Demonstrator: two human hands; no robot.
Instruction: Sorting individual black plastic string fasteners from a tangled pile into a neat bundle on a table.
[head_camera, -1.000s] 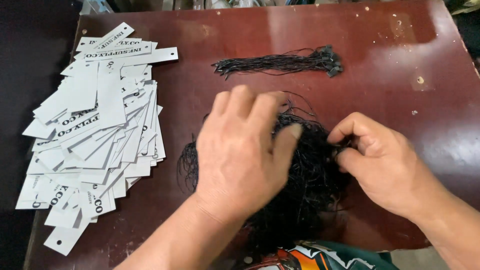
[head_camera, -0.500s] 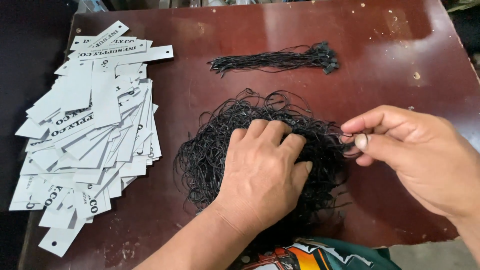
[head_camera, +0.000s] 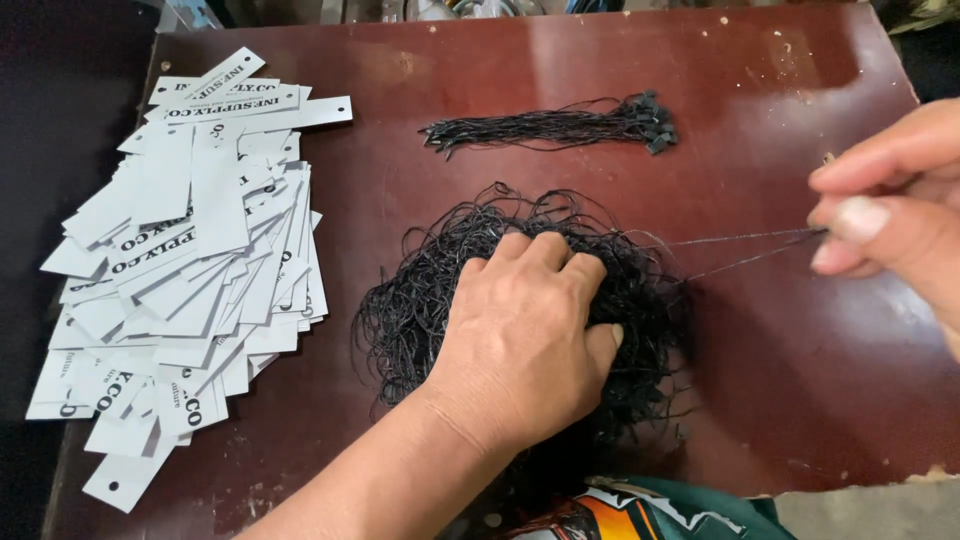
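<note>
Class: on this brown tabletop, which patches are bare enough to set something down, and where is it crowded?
Bare: tabletop below the right hand, and the far strip behind the straight string bundle. Crowded: the card pile at left, and the tangled strings under the left hand.

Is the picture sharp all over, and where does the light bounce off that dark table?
Head view: soft glare on the table top, toward its far edge; the tags and string tangle are sharp; the right hand, close to the lens and cut by the frame edge, looks slightly soft; the left hand casts only a faint shadow.
</note>
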